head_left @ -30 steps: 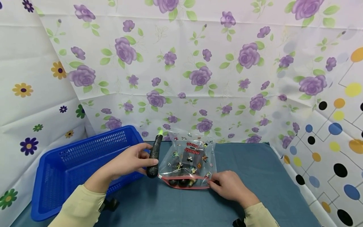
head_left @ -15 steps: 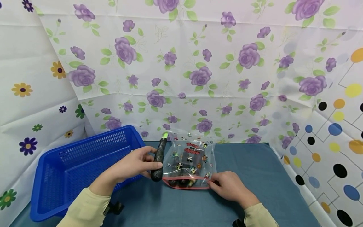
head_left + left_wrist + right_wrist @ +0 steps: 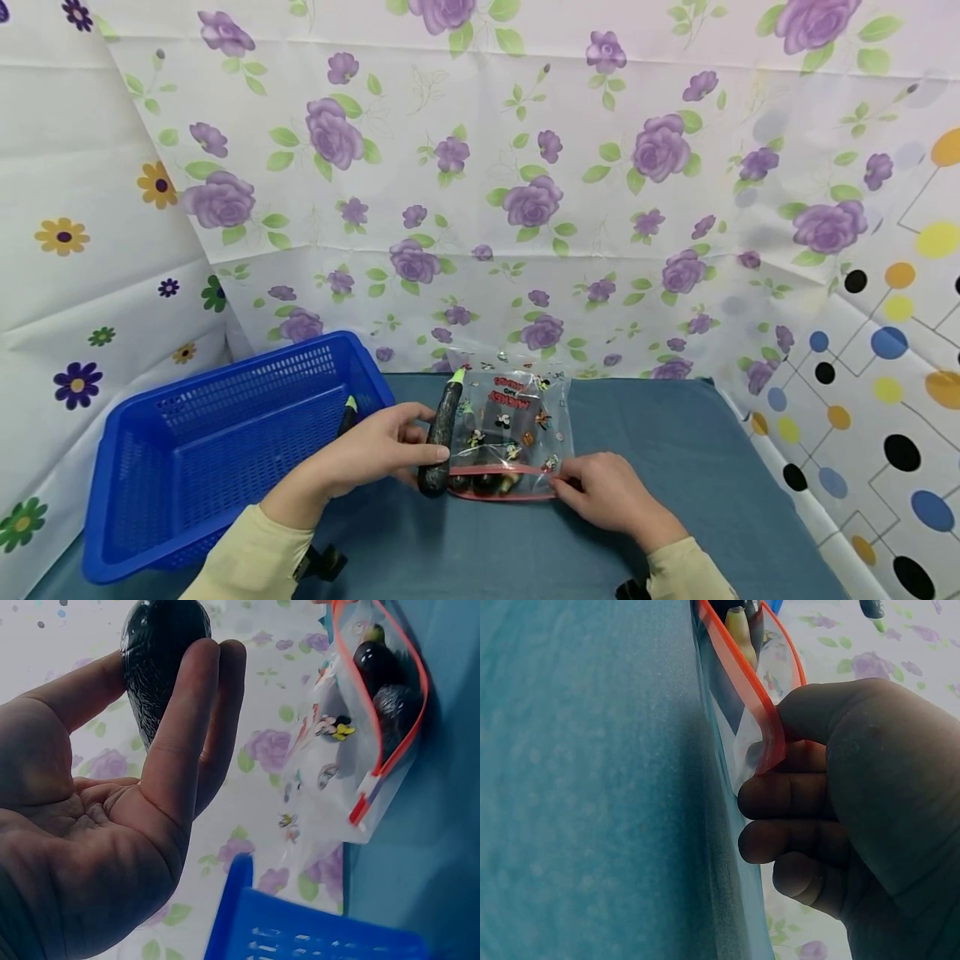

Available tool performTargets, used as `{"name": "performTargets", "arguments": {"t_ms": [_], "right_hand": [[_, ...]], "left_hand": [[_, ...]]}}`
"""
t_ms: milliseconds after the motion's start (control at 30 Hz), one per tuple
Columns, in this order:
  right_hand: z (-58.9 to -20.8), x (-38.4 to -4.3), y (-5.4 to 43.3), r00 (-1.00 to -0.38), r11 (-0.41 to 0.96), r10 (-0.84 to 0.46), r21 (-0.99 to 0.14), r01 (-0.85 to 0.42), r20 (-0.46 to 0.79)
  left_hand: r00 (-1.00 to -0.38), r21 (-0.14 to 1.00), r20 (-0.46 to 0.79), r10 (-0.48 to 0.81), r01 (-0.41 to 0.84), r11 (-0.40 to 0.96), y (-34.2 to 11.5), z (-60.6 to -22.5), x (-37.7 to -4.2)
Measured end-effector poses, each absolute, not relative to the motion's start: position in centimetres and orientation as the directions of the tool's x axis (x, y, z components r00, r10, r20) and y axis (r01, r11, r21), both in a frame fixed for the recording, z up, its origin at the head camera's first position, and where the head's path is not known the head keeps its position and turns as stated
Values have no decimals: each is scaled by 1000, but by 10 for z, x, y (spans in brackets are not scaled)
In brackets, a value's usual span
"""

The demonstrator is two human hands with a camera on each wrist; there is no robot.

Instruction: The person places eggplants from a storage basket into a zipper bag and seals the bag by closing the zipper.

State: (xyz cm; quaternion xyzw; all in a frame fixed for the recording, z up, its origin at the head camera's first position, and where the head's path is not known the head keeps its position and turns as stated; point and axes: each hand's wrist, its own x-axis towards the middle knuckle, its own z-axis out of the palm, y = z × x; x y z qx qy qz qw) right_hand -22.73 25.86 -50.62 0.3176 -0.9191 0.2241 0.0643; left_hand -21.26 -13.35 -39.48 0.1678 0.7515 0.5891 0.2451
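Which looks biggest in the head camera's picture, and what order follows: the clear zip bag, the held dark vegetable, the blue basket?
Largest to smallest, as they look there:
1. blue basket
2. clear zip bag
3. held dark vegetable, partly covered, but plainly the smallest

Basket and bag on table

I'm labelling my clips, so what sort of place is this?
Probably a makeshift tabletop booth indoors: purple-flowered sheeting rises behind a cloth-covered table, and dotted sheeting runs along the table's right side.
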Motion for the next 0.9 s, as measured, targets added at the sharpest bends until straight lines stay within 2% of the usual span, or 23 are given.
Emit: {"name": "performTargets", "arguments": {"t_ms": [900], "right_hand": [[-508, -228, 259, -790, 694, -554, -377, -613, 263]], "left_hand": [[-747, 967, -215, 629, -71, 246, -99, -440, -207]]}}
